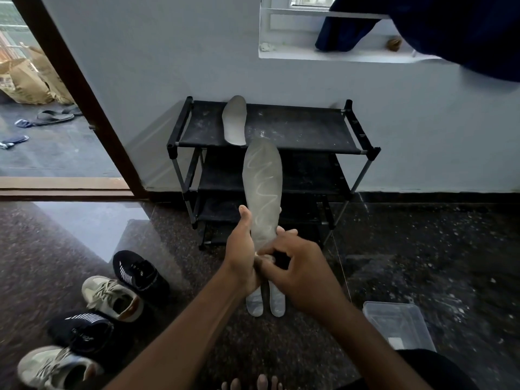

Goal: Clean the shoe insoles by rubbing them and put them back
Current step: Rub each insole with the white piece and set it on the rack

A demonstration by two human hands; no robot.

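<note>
Dark speckled floor (422,249), pale wall behind a black shoe rack (295,128). Just before the rack, thin grey flexible held insole (261,187), squiggle-marked, long axis aimed at it, heel nearest. Left hand (242,249) wrapped round its waist; right hand (304,274) curled, pinching the heel. Spare insole (235,121) atop the rack, two floor insoles (254,304) before its foot

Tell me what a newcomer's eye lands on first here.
The grey insole held upright mid-frame stands out, gripped by the left hand with the right hand curled round its heel. Behind it, another insole lies atop the black rack by the wall. Four shoes sit on the floor at left.
</note>
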